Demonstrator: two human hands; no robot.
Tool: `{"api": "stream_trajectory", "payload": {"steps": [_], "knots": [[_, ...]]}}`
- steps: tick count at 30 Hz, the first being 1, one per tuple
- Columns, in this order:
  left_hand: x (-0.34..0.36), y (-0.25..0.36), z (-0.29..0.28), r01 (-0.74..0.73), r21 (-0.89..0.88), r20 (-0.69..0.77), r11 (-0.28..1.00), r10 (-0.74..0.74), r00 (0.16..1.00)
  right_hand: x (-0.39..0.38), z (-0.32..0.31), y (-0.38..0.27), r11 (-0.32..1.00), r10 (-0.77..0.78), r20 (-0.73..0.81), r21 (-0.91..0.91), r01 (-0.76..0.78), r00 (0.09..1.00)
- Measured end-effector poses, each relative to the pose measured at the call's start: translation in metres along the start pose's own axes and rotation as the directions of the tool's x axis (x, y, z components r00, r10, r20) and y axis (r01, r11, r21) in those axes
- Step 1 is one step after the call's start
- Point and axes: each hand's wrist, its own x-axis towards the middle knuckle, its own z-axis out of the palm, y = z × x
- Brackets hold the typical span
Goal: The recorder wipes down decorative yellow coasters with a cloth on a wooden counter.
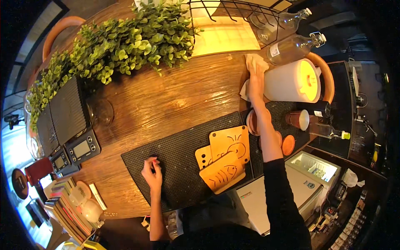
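Observation:
At the far right of the wooden table point(179, 98), my right hand point(256, 81) is closed on a crumpled pale cloth point(256, 62). The cloth is pressed to the tabletop just left of a white jug point(285, 81) with a yellow-lit top. My left hand point(152, 173) rests on the black rubber mat point(175, 146), its fingers curled in and nothing visible in them. Red shows at its fingertips. Right of it on the mat lie several overlapping wooden boards, the top one a fish-pattern board point(223, 173).
Green leafy plants point(129, 41) line the far left edge. Digital scales point(83, 148) and a glass bowl point(102, 112) stand at left. Glass bottles point(291, 48), a wire rack point(233, 10), a brown cup point(298, 119) and round lids point(288, 145) crowd the right.

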Motion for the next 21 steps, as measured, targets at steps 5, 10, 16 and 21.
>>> {"api": "stream_trajectory", "payload": {"steps": [5,10,16,21], "knots": [[0.000,-0.006,-0.001,-0.004,0.032,-0.002,0.999,0.004,1.000,0.009,0.009,-0.017,0.970,0.165,-0.093,0.196,-0.144,0.982],[0.001,0.002,0.004,0.004,0.020,0.003,1.000,-0.004,1.000,0.006,0.021,-0.052,0.971,0.063,0.077,0.227,-0.079,0.995],[0.000,-0.009,-0.005,-0.016,0.070,-0.006,0.997,0.016,1.000,-0.030,0.029,-0.151,0.903,-0.039,0.361,0.412,-0.122,0.932],[-0.002,-0.002,-0.005,-0.033,0.022,0.000,0.999,0.033,0.999,-0.085,0.016,-0.224,0.745,-0.348,0.458,0.665,-0.055,0.818]]}}
